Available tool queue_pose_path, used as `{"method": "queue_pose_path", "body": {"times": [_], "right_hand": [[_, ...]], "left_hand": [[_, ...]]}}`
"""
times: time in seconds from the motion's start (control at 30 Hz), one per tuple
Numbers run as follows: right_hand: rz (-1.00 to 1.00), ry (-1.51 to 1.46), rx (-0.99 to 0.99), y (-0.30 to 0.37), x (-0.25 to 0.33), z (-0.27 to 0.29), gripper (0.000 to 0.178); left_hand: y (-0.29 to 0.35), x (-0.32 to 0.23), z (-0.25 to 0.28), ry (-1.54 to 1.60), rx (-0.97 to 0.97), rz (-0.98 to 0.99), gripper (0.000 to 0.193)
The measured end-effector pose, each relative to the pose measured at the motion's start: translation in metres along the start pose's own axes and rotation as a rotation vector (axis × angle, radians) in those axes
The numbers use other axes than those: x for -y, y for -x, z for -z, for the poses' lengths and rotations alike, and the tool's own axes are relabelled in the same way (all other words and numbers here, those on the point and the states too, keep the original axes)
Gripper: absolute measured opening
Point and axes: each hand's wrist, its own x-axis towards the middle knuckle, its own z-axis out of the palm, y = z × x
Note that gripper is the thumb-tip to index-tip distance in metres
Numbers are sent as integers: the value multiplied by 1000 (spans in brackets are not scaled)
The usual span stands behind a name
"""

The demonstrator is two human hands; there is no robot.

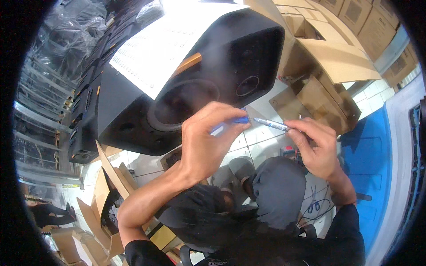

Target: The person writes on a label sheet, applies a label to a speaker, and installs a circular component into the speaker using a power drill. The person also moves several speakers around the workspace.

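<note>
Pinched between the fingers of my left hand (202,139) is a small blue piece (242,119) that looks like a pen cap; part of it is hidden by the fingers. My right hand (317,144) grips a slim pen (274,124) with a white and blue barrel. The pen's tip points left and meets or nearly meets the blue piece; I cannot tell which. Just beyond my left hand stands a large black speaker (128,117). On top of it lies a white printed sheet (164,48), with an orange strip (190,63) by its edge.
Open cardboard boxes (339,57) stand at the far right, near stacked cartons (372,24). A blue plastic panel (366,155) is at my right. Blue-handled scissors (313,205) and cables lie on the tiled floor. More open boxes (95,213) and another person's legs (51,215) are at left.
</note>
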Motion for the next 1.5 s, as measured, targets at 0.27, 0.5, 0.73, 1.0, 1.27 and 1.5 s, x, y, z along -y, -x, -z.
{"method": "queue_pose_path", "body": {"times": [0.27,0.5,0.73,1.0,1.27,1.5], "right_hand": [[73,-42,24,-6,4,-2,16],[-40,-200,135,-14,3,-5,14],[-379,-469,180,7,-45,9,20],[-546,384,-244,146,-273,31,18],[-773,620,-162,244,-387,10,27],[-630,732,-118,129,-260,0,33]], "left_hand": [[2,2,-5,-112,49,-146,22],[-6,4,2,-243,129,-488,31],[-17,-31,17,-886,114,-768,47],[-14,0,89,-1050,-310,-225,70],[-10,14,100,-1006,-389,-421,26],[4,15,92,-942,-446,-576,29]]}}
